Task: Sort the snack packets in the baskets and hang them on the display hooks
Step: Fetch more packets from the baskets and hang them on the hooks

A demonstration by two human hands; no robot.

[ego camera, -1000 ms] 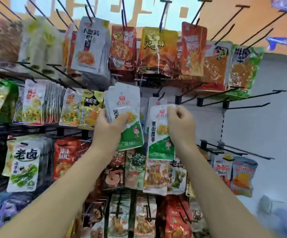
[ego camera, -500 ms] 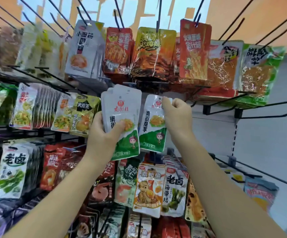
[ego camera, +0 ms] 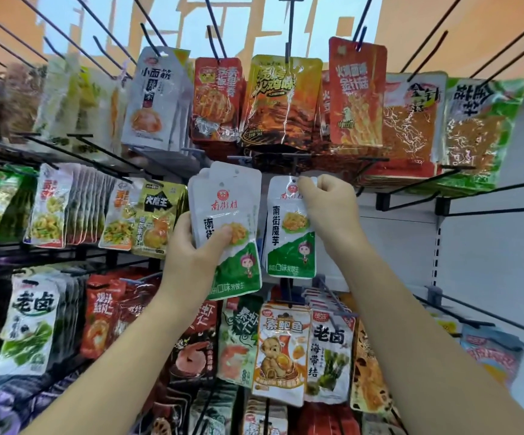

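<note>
**Snack packet (ego camera: 290, 227) going up on the middle row**

The right hand (ego camera: 329, 208) is pinching the top corner of one white-and-green packet. It is holding the packet upright at the centre of the frame, just below the upper row of hanging packets (ego camera: 282, 102). The hanging hole is showing beside the fingertips, but whether a hook is passing through it yet is too small to tell. The left hand (ego camera: 195, 255) is gripping a fanned stack (ego camera: 226, 208) of the same packets just left of centre, with the thumb lying across the front. Stack and single packet are sitting close side by side, apparently not touching.

Much of the job is looking done: other bunches of packets (ego camera: 75, 208) are filling the left and bottom of the frame. What seems to be remaining is this packet, the stack, and perhaps more for the empty hooks (ego camera: 441, 206) sticking out at the right of the frame. No baskets are showing, so how many packets are waiting there cannot be told.
</note>
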